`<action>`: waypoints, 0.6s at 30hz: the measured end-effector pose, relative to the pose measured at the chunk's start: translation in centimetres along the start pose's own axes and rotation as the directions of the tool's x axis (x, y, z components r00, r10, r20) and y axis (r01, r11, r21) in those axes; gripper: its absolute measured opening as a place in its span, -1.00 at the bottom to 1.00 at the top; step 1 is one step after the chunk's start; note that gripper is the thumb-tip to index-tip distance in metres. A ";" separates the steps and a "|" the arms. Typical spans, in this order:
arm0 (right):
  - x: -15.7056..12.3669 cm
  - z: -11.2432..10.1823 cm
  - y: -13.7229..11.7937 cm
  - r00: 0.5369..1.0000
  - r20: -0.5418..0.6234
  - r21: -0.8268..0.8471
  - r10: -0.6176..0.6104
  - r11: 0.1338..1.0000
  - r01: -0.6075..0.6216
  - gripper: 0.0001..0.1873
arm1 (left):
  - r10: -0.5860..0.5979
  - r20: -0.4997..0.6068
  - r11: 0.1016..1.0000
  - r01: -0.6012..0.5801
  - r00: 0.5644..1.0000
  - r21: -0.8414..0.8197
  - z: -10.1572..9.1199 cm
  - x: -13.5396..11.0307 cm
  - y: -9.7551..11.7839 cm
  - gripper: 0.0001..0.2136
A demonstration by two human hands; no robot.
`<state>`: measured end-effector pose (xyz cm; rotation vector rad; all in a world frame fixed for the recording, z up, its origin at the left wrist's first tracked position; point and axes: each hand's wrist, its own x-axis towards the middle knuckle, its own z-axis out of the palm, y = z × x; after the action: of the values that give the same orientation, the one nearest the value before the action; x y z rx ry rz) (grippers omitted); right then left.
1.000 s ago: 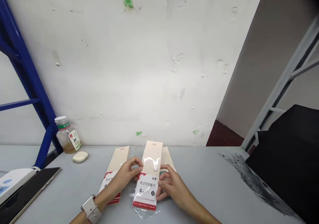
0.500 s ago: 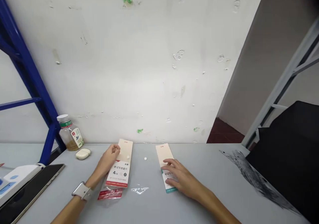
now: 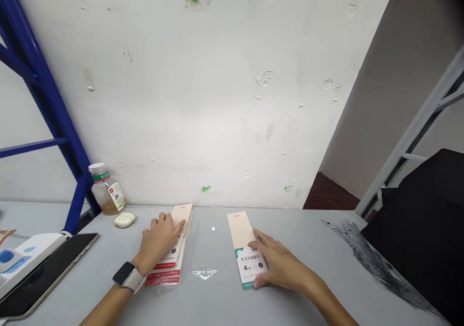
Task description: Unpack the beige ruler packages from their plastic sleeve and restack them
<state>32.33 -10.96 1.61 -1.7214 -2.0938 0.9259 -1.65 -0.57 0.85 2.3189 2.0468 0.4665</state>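
Observation:
A stack of packets with cream tops and red lower edges [image 3: 165,278], partly in clear plastic, lies on the grey table. My left hand [image 3: 159,241] rests on top of it, fingers spread, covering much of the upper packet. Farther right is a packet with a cream top and teal lower edge [image 3: 250,263]; its printed front shows Chinese characters and a "4". My right hand [image 3: 281,263] lies along its right side, fingers apart, with fingertips and thumb touching the packet's edge. Whether the packet is a single one or a pile, I cannot tell.
A small white dot [image 3: 213,229] and a clear plastic scrap [image 3: 205,274] are between the packets. At left are a jar [image 3: 108,193], a cream earbud case [image 3: 124,219], a phone [image 3: 47,273] and a white power strip [image 3: 27,258]. A black chair [image 3: 424,219] stands right.
My left hand has shifted from the packet's upper left edge to flat across the stack, which is now neater. My right hand has slid to the teal packet's right edge, uncovering more print.

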 end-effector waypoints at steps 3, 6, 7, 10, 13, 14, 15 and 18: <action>-0.2 0.0 -0.4 0.999 -0.029 0.026 0.031 0.999 -0.030 -0.29 | 0.006 -0.069 0.997 0.000 0.998 0.082 0.0 -0.4 1.4 -0.62; -0.3 0.0 -0.8 0.992 -0.074 0.128 0.102 0.988 -0.092 -0.57 | 0.245 -0.033 0.969 -0.245 0.969 0.013 0.4 -0.9 2.7 -0.69; -0.2 0.0 -0.9 0.989 -0.091 0.183 0.120 0.978 -0.102 -0.67 | 0.331 -0.013 0.943 -0.332 0.943 -0.040 0.5 -1.2 3.1 -0.69; 0.0 -0.1 -0.9 0.982 -0.151 0.325 0.111 0.944 -0.057 -0.86 | 0.484 0.026 0.864 -0.472 0.875 -0.176 0.9 -2.3 4.4 -0.66; 0.4 -0.2 -0.5 0.976 -0.202 0.313 0.086 0.950 -0.020 -0.96 | 0.525 0.060 0.843 -0.509 0.849 -0.175 0.9 -3.4 5.8 -0.69; 0.5 -0.2 -0.4 0.976 -0.202 0.286 0.086 0.958 -0.026 -0.98 | 0.524 0.068 0.846 -0.509 0.849 -0.156 0.8 -3.7 6.2 -0.72; 0.6 -0.1 -0.3 0.976 -0.197 0.259 0.092 0.965 -0.039 -0.97 | 0.518 0.071 0.852 -0.506 0.853 -0.136 0.7 -3.9 6.6 -0.75; 0.7 0.1 -0.3 0.976 -0.190 0.218 0.105 0.974 -0.062 -0.90 | 0.501 0.081 0.865 -0.496 0.862 -0.079 0.4 -4.2 7.3 -0.76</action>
<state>31.90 -10.36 1.61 -1.7250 -1.7412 0.9184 5.08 -5.64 1.02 2.7627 1.3486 0.3940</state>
